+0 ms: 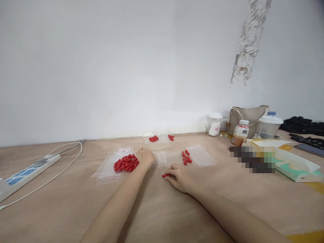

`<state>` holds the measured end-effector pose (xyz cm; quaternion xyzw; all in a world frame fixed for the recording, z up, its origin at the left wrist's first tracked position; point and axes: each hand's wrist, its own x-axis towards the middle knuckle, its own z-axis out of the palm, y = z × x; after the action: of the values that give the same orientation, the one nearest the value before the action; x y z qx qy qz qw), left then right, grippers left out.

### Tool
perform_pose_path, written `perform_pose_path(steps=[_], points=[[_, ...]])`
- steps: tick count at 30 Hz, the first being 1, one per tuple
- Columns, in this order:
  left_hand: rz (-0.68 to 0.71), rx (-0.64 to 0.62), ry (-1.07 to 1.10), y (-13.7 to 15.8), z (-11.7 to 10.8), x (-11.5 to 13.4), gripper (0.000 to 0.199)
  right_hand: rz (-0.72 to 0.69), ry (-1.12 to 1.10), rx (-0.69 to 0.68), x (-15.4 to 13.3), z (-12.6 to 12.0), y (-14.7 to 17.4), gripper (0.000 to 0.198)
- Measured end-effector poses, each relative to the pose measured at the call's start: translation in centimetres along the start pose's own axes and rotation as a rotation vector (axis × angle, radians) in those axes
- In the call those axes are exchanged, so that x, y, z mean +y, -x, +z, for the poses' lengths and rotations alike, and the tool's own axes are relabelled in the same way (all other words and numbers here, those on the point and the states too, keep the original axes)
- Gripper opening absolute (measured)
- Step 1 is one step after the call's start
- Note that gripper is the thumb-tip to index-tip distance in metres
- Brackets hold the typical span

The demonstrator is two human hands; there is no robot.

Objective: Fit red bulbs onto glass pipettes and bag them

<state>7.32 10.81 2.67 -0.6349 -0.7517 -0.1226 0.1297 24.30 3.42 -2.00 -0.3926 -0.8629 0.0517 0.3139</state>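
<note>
My right hand (180,179) pinches a red rubber bulb (166,175) just above the tabletop, its narrow shape sticking out to the left of the fingertips. My left hand (145,157) is at the right edge of a heap of red rubber bulbs (126,163), with its fingers curled in; what they hold, if anything, is hidden. Between and beyond the hands lies a row of thin clear tubes (164,159), which look like droppers. Several loose red bulbs (186,158) lie right of the tubes. Clear plastic bags (105,167) lie under and beside the heap.
More clear bags (201,156) lie at right. Small groups of red bulbs (153,138) rest on plastic near the wall. A power strip (27,175) with a white cable is at left. A lidded cup (214,125), a bottle (241,133) and a bag (249,118) stand at back right.
</note>
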Motion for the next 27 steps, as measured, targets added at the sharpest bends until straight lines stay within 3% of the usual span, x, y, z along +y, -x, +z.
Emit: perform_pose_path(steps=[5, 12, 21, 27], points=[[0.039, -0.028, 0.075, 0.8, -0.5, -0.8, 0.029, -0.004, -0.017, 0.011, 0.1, 0.1, 0.0, 0.018], [0.011, -0.118, 0.119, 1.2, 0.5, 1.5, 0.049, -0.013, -0.012, 0.03, 0.2, -0.3, 0.2, 0.017], [-0.053, -0.218, 0.119, -0.1, 0.8, 2.7, 0.031, 0.003, 0.0, 0.029, 0.5, -0.6, 0.3, 0.017], [0.076, -0.138, 0.153, 0.9, -0.6, 2.3, 0.029, 0.022, -0.068, 0.088, 0.2, -1.0, 0.4, 0.014]])
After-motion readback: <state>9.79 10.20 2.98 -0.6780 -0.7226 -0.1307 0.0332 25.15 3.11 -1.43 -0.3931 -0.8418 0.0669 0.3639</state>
